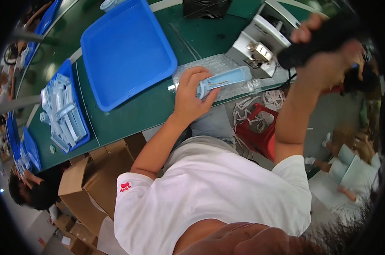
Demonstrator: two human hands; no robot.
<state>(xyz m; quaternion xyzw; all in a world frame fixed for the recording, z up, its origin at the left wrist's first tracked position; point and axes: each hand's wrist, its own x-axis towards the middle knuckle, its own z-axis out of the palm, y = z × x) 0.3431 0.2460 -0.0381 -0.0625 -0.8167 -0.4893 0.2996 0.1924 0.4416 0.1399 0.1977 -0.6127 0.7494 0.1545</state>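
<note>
Progress reads as partial: at the left of the frame a small blue tray (80, 127) is heaped with pale packaged pieces, while the large blue tray (124, 51) at upper centre shows bare, so I judge most of the sorting is left. At centre, the left hand (190, 95) has its grip closed around a light blue, slim, elongated packet (226, 80) lying just above the green desk (150, 110) edge; at upper right, the right hand (324, 55) is clenched on a black handheld tool (320, 40), raised.
</note>
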